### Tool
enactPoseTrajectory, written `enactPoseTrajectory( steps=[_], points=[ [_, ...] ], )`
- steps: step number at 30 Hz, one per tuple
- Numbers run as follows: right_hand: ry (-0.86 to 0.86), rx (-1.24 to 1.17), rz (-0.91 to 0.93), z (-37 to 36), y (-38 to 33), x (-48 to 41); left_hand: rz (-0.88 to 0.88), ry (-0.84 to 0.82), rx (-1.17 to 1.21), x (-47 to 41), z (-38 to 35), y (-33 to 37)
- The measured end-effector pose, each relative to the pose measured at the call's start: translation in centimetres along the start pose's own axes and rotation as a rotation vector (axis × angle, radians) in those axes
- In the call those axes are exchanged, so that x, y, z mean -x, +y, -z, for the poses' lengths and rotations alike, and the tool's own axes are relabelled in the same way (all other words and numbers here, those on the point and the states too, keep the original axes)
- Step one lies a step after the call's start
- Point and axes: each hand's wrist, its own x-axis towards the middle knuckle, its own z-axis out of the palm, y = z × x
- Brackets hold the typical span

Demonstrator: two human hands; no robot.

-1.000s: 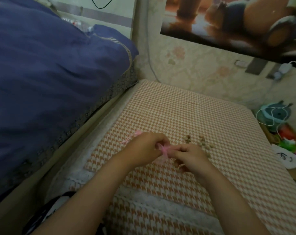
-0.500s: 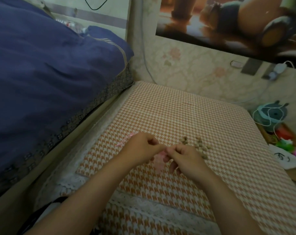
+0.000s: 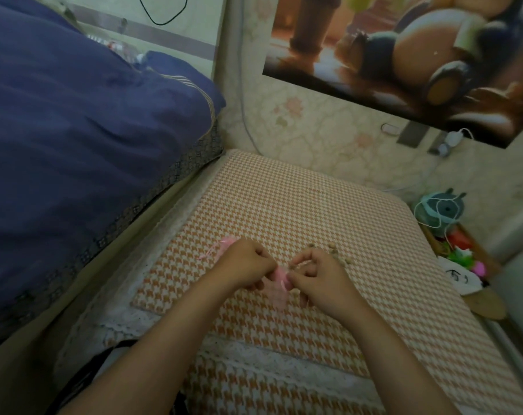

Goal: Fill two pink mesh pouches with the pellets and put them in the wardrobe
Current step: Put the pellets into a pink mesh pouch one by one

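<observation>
A small pink mesh pouch (image 3: 277, 287) hangs between my two hands just above the orange houndstooth cushion (image 3: 299, 205). My left hand (image 3: 245, 266) pinches its left top edge with curled fingers. My right hand (image 3: 317, 275) pinches the right top edge. A second pink mesh pouch (image 3: 223, 248) with a thin pink drawstring lies on the cushion, partly hidden behind my left hand. Several small brown pellets (image 3: 336, 254) lie on the cushion just beyond my right hand, partly covered by it.
A dark blue quilt (image 3: 74, 130) is piled on the bed at the left. A wallpapered wall with a poster stands behind the cushion. A box with a teal toy (image 3: 439, 211), white cable and coloured toys sits at the right edge.
My hands have drawn slightly apart on the pouch, which now hangs lower between them. The view has shifted a little; the second pouch shows more behind my left hand.
</observation>
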Motion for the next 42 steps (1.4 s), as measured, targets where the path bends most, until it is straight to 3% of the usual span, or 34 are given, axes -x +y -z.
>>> enactPoseTrajectory(
  steps=[5,10,19,26,30,33,36,38,42],
  points=[
    [-0.051,0.064,0.061,0.3,1.0,0.5,-0.052,-0.011,-0.060,0.2,-0.6,0.0],
    [-0.071,0.341,0.145,0.9,1.5,-0.6,-0.152,-0.071,-0.028,-0.6,-1.5,-0.1],
    [-0.160,0.282,0.263,1.8,1.1,-1.0,-0.095,-0.129,0.140,-0.7,-1.5,0.2],
    [-0.335,0.465,0.206,2.6,1.9,-1.5,-0.175,-0.187,-0.053,-0.9,-2.0,-0.2],
    [-0.317,0.376,0.232,3.0,1.7,-1.0,-0.179,-0.179,-0.057,-0.7,-1.8,-0.1],
    [-0.207,0.287,0.255,3.6,2.0,-0.7,-0.169,-0.287,-0.055,-0.7,-1.3,-0.2],
    [-0.171,0.187,0.273,4.0,2.1,-0.2,-0.301,-0.368,-0.159,-0.6,-1.1,-0.5],
    [-0.227,0.131,0.257,4.1,1.8,0.2,-0.416,-0.391,-0.269,-0.6,-0.7,-0.5],
    [-0.477,0.082,0.110,4.2,1.4,0.8,-0.462,-0.466,-0.345,-0.2,0.1,-0.3]
  ],
)
